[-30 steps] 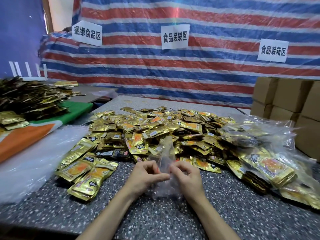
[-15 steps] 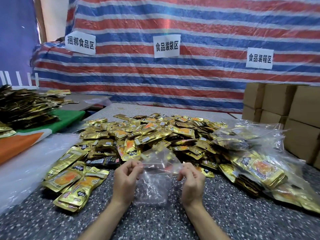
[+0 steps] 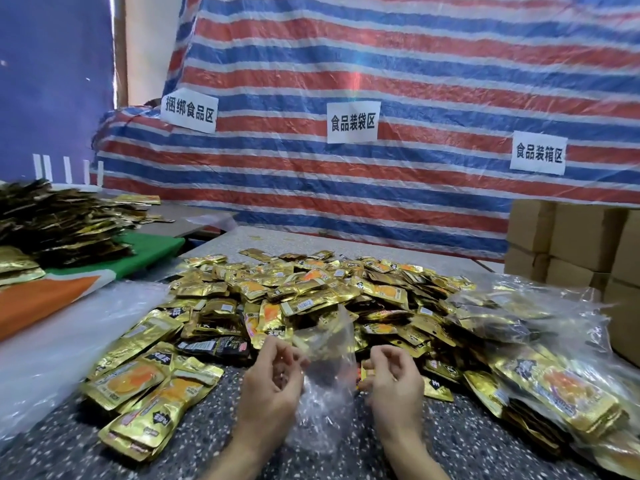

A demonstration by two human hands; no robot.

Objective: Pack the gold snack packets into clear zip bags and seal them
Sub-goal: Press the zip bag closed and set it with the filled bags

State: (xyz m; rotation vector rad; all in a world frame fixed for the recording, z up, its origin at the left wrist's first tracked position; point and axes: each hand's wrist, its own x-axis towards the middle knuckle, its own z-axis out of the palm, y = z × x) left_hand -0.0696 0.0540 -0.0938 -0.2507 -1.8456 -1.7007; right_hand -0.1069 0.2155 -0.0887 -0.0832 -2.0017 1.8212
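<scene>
Both hands have drawn a little closer together since a moment ago, and the clear bag (image 3: pixel 327 386) now stands taller between them instead of being stretched wide. Left hand (image 3: pixel 273 382) has its fingers curled, thumb and fingertips pinching the bag's left edge; right hand (image 3: pixel 393 381) is curled the same way, pinching the right edge. This bag is thin, crinkled and see-through, empty as far as can be told, with its lower end resting on the table (image 3: pixel 450 448) and its top rising in front of the heap. Just behind it lies a broad loose heap of gold packets (image 3: pixel 311 289), flat shiny foil pouches with orange pictures and dark labels; a few more lie stacked near the left forearm. To the right, filled bags (image 3: pixel 554 379) of the same packets lie piled, their plastic wrinkled and glossy. The tabletop is dark speckled stone. At the left a milky plastic sheet (image 3: pixel 52 341) drapes over the edge. Brown cardboard boxes (image 3: pixel 571 244) stand at the far right, before a red, white and blue striped tarp (image 3: pixel 381 64) with white paper signs (image 3: pixel 351 121).
</scene>
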